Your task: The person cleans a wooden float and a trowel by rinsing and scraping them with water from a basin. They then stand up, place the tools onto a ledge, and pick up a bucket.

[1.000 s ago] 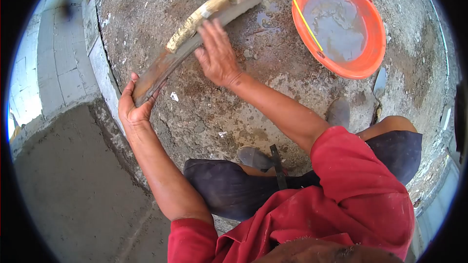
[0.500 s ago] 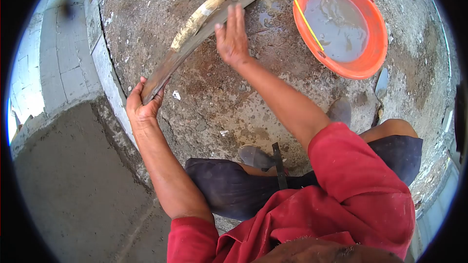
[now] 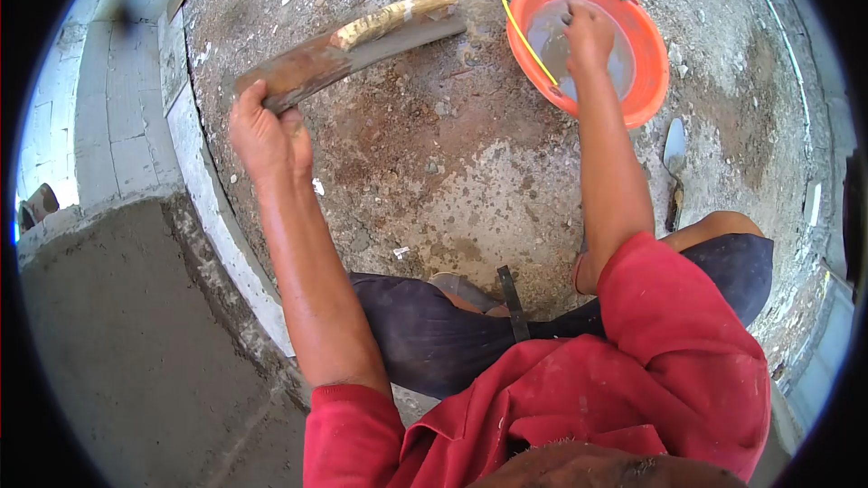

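My left hand [image 3: 273, 137] grips the near end of a long plastering float [image 3: 294, 70], its thumb and fingers wrapped round the blade edge. The float is held tilted over the ground, its pale, worn wooden handle [image 3: 391, 22] uppermost and its far end pointing right. My right hand [image 3: 589, 36] is inside the orange bucket [image 3: 649, 81], at the murky grey water [image 3: 551, 32]. Its fingers are curled together and partly hidden, so anything in them cannot be made out.
A trowel [image 3: 674, 146] lies on the rough ground right of my right forearm. The bucket's yellow handle [image 3: 526, 43] leans over its left side. Smooth wet mortar [image 3: 117, 343] covers the lower left, bordered by a pale raised edge [image 3: 212, 185]. A block wall [image 3: 127, 99] stands beyond.
My right hand has left the float's blade and moved right into the bucket. The float, still in my left hand, has turned flatter, showing more of its broad face.
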A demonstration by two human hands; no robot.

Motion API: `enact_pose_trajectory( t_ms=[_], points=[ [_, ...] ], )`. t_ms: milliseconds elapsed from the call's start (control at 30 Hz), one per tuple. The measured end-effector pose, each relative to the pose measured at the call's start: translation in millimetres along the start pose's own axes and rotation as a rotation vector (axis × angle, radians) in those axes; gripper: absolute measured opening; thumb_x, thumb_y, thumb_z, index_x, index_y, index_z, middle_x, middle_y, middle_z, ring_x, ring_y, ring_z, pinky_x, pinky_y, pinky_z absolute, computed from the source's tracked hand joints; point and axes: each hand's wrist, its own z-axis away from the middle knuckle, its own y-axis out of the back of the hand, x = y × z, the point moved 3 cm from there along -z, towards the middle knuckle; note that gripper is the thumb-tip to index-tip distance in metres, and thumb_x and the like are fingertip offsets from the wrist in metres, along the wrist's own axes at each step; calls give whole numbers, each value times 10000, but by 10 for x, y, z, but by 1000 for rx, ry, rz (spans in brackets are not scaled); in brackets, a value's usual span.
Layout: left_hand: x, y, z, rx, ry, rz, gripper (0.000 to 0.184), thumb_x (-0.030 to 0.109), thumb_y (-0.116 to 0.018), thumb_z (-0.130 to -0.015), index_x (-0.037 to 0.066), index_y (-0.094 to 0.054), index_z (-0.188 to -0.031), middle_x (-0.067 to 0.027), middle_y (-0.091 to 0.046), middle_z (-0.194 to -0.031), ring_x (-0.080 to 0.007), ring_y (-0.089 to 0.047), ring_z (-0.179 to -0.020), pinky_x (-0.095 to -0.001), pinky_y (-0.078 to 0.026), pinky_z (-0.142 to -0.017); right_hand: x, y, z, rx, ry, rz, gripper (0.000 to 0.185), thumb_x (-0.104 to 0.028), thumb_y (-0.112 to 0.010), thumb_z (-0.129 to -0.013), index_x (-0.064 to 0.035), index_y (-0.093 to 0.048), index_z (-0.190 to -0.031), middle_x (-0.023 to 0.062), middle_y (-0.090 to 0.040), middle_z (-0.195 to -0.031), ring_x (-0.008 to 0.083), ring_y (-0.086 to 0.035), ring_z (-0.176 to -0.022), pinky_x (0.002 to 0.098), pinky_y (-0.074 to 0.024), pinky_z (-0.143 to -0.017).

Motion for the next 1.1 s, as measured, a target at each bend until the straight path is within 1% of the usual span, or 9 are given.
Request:
enact_pose_trajectory(
  t_ms=[100, 267, 433, 600, 667, 767, 900, 1033, 1100],
  points=[
    [112, -391, 327, -41, -232, -59, 227, 46, -649, -927, -33, -630, -1140, -114, -702, -1010, -192, -692, -901, -331, -563, -796, 887, 219, -657, 18, -684, -409, 267, -226, -611, -953, -12, -686, -1093, 105, -693, -998, 219, -663, -906, 385, -579, -785],
    [605, -606, 232, -25, -492, -23, 243, 50, -725, -909, -52, -679, -1125, -110, -730, -986, -183, -697, -841, -296, -579, -782, 1653, 543, -1226, 93, -632, -515, 237, -196, -635, -921, -18, -671, -1072, 120, -700, -1005, 266, -682, -931, 412, -594, -786],
    [290, -839, 5, 28, -463, 75, 228, 160, -688, -968, -48, -698, -1060, -110, -723, -939, -156, -685, -809, -276, -576, -717, -68, -49, -634, -709, -480, -1071, 146, -146, -611, -912, -27, -682, -960, 112, -711, -920, 193, -681, -805, 280, -580, -702],
    [267, -1081, -63, -70, -498, 52, 309, 265, -600, -1020, -25, -709, -1013, -66, -703, -879, -117, -639, -766, -278, -535, -686, -2363, -1045, 1266, -1215, -165, -818, 260, -209, -613, -950, 29, -711, -983, 143, -736, -925, 218, -714, -780, 369, -610, -759],
    [344, -1143, 47, -70, -358, 75, 262, 218, -597, -1005, -15, -703, -951, -56, -688, -849, -118, -626, -767, -285, -525, -697, -2771, -1271, 1620, -1003, 316, -605, 248, -248, -652, -931, -24, -727, -1005, 141, -737, -901, 272, -718, -771, 387, -592, -744],
    [391, -1139, 68, -72, -393, 62, 235, 185, -588, -986, -2, -678, -877, -61, -674, -822, -127, -612, -756, -299, -506, -677, -2945, -1245, 1855, -130, 1262, -251, 254, -314, -703, -905, -73, -725, -980, 147, -726, -854, 330, -703, -736, 390, -563, -682],
    [405, -1073, 50, 23, -344, 142, 283, 238, -553, -1009, 15, -603, -842, -48, -634, -793, -143, -568, -705, -333, -466, -632, -2528, -1435, 2008, -558, 779, -252, 383, -441, -733, -868, -66, -657, -856, 137, -675, -713, 358, -653, -642, 449, -510, -602],
    [315, -944, 65, -41, -367, 84, 374, 298, -454, -1059, -24, -606, -943, -128, -647, -888, -233, -618, -836, -404, -502, -730, -2620, -1454, 2020, -554, 701, 28, 338, -393, -649, -945, -65, -637, -863, 140, -671, -749, 370, -646, -674, 460, -510, -627],
    [334, -995, 265, -27, -669, -281, 399, 306, -433, -1070, -34, -585, -925, -158, -635, -866, -257, -611, -814, -426, -477, -711, -2616, -1621, 1805, -443, 560, -100, 485, -415, -521, -969, 14, -640, -777, 251, -638, -727, 396, -657, -670, 509, -481, -654]
  ],
)
